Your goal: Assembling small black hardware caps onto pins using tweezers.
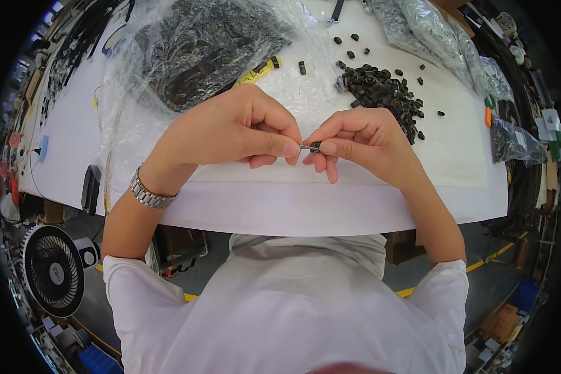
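Observation:
My left hand (234, 131) and my right hand (361, 142) meet fingertip to fingertip over the near part of the white table (305, 206). My left thumb and forefinger pinch a thin grey metal piece (305, 148). My right thumb and forefinger pinch a small black part (315, 147) at the end of that piece. A metal watch (151, 196) sits on my left wrist. A heap of the same small black parts (383, 92) lies just beyond my right hand, with a few loose ones scattered around it.
A large clear plastic bag of dark parts (199, 47) lies beyond my left hand, with a yellow tool (257, 71) next to it. More filled plastic bags (436, 37) line the far right. A black fan (53, 269) stands on the floor at lower left.

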Action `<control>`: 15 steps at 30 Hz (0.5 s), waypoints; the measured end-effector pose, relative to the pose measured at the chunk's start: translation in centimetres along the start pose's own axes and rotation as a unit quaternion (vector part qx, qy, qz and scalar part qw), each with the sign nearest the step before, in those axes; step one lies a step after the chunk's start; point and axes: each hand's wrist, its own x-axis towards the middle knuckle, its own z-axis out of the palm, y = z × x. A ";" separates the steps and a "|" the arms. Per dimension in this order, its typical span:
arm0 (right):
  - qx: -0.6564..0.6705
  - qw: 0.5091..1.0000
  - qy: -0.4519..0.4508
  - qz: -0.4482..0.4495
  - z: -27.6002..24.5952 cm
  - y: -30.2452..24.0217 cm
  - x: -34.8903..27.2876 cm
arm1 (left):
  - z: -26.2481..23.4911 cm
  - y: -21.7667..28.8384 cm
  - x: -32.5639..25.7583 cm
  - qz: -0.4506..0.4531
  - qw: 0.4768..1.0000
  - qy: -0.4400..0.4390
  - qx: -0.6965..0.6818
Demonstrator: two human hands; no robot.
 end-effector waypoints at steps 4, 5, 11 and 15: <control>0.052 0.998 -0.025 -0.017 -0.2 0.9 0.3 | 0.3 0.1 -0.2 -0.026 0.999 0.002 -0.041; 0.104 0.994 -0.026 -0.020 0.1 1.2 0.5 | 0.4 0.0 -0.3 -0.013 0.998 0.005 -0.064; 0.311 0.950 -0.026 -0.018 0.2 3.5 1.3 | 1.8 -1.6 0.3 0.031 0.981 0.021 -0.192; 0.309 0.950 0.031 -0.023 0.5 2.6 1.3 | 1.3 -1.7 0.6 0.021 0.975 0.057 -0.213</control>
